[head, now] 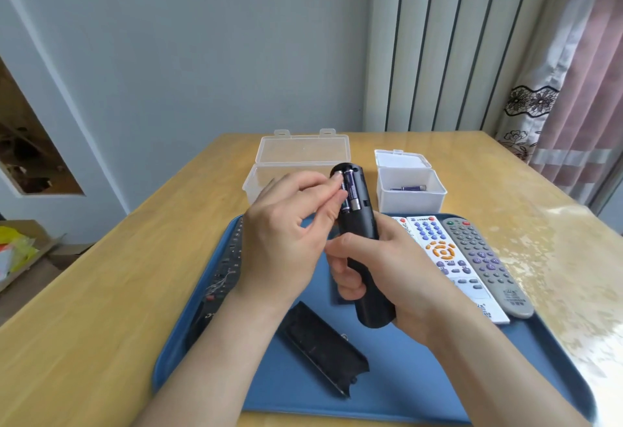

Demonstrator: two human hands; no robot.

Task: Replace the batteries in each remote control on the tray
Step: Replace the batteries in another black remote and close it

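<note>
Holding the remote: your right hand (401, 278) is wrapped round the lower half of the black remote (362, 224), back side up, raised over the tray (438, 376).
Remote axis: it runs away from you and tips up, with the open battery bay at the far end, above your right-hand grip.
Left hand: your left hand (286, 234) comes in from the other side, fingers curled, and its fingertips (337, 177) pinch the left battery (344, 190) in the bay.
Bay: the right battery (353, 190) sits beside it; both lie along the remote's length.
Unclear: whether that pinched cell is going in or coming out, I cannot tell.
Nearer hand: the left one, already on the cell; the right only steadies the remote.
Likely key: any pull or push has to follow the remote's long axis, against the spring end.
Cover: the battery cover (323, 349) lies on the tray beneath your left forearm, close to you.
Small box: the small box (411, 202) stands beyond your right hand with loose batteries (409, 188) inside.
Large box: the large clear box (263, 184) sits open beyond your left hand, partly hidden by it.
Waiting: a white remote (445, 258) and a grey remote (485, 261) lie outside your right hand, and another dark remote (226, 268) outside your left.
</note>
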